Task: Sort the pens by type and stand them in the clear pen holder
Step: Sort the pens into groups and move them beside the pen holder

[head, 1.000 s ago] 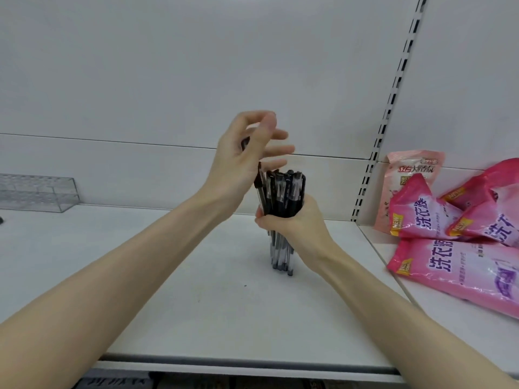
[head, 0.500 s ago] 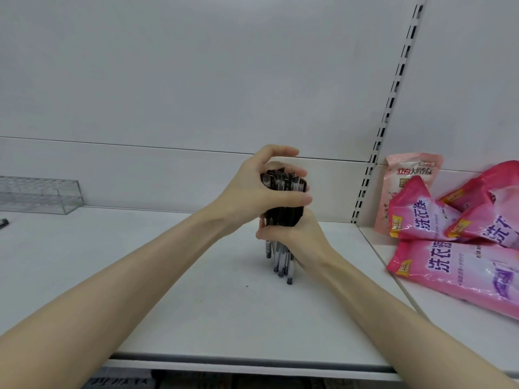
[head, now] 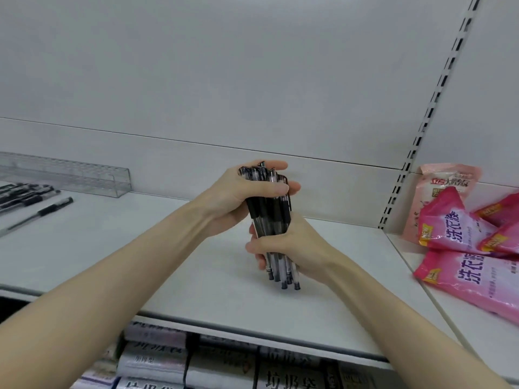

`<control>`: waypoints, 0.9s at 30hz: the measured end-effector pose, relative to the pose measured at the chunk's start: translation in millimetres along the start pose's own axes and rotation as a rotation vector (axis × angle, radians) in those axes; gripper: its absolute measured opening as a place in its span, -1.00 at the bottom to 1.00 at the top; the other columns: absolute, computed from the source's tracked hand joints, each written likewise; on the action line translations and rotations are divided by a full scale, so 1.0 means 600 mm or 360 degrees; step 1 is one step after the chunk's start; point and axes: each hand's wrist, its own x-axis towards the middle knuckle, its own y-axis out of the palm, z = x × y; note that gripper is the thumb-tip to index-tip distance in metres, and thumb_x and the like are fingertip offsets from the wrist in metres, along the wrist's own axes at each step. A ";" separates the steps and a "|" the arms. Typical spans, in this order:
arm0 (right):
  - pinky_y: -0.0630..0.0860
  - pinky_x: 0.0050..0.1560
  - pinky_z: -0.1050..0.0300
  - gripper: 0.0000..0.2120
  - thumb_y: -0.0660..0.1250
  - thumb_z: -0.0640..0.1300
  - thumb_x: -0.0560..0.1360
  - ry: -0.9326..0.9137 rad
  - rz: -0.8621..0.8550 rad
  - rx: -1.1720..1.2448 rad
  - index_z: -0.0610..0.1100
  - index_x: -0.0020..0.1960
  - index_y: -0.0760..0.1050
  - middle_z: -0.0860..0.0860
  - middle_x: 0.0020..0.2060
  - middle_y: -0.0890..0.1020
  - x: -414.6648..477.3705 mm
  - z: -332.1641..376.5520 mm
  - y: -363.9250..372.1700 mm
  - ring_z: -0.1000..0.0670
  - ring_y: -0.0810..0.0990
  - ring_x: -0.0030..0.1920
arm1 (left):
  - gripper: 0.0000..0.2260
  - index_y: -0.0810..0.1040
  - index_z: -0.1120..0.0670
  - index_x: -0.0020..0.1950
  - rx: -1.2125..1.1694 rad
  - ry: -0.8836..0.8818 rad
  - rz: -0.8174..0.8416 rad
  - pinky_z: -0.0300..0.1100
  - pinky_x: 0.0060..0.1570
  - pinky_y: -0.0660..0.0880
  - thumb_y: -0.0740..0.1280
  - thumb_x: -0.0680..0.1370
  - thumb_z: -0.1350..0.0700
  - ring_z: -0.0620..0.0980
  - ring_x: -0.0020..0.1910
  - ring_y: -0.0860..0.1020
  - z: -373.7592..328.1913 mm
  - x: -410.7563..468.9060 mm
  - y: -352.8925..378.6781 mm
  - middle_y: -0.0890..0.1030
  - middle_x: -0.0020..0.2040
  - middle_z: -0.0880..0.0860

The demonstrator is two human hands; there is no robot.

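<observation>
Above shelf [head: 168, 262]: left hand [head: 238, 197], right hand [head: 297, 248] half-hide pen bundle [head: 268, 217].

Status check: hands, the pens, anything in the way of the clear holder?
Left hand grips pen bundle top, right hand lower down. Bundle upright, none seen in clear holder at far left. Loose pens lie before holder.
</observation>
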 end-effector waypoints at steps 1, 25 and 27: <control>0.47 -0.32 0.12 -0.82 0.41 -0.41 0.36 -0.0017 0.0068 0.0030 -0.25 -0.17 0.43 -0.14 -0.39 0.49 0.003 0.011 0.018 -0.09 0.51 -0.45 | -0.58 0.51 0.14 0.17 0.0050 -0.0004 0.0014 -0.18 -0.14 0.58 0.38 0.32 0.29 0.03 -0.03 0.65 -0.011 -0.016 -0.013 0.68 -0.07 0.15; 0.44 -0.39 0.19 -0.84 0.39 -0.35 0.41 -0.0129 -0.0026 0.0196 -0.22 -0.25 0.42 -0.11 -0.47 0.47 0.260 0.129 0.620 -0.03 0.45 -0.48 | -0.52 0.49 0.00 0.20 0.0377 0.0326 -0.0655 0.00 0.02 0.58 0.54 0.33 0.15 0.15 -0.01 0.64 -0.173 -0.363 -0.539 0.62 0.04 0.17; 0.44 -0.38 0.15 -0.86 0.38 -0.35 0.41 -0.0134 -0.0045 0.0196 -0.22 -0.22 0.43 -0.08 -0.48 0.48 0.291 0.126 0.630 -0.02 0.44 -0.48 | -0.55 0.48 0.05 0.22 0.0374 0.0309 -0.0693 -0.12 -0.01 0.57 0.52 0.37 0.13 0.06 0.00 0.64 -0.166 -0.360 -0.577 0.64 0.01 0.10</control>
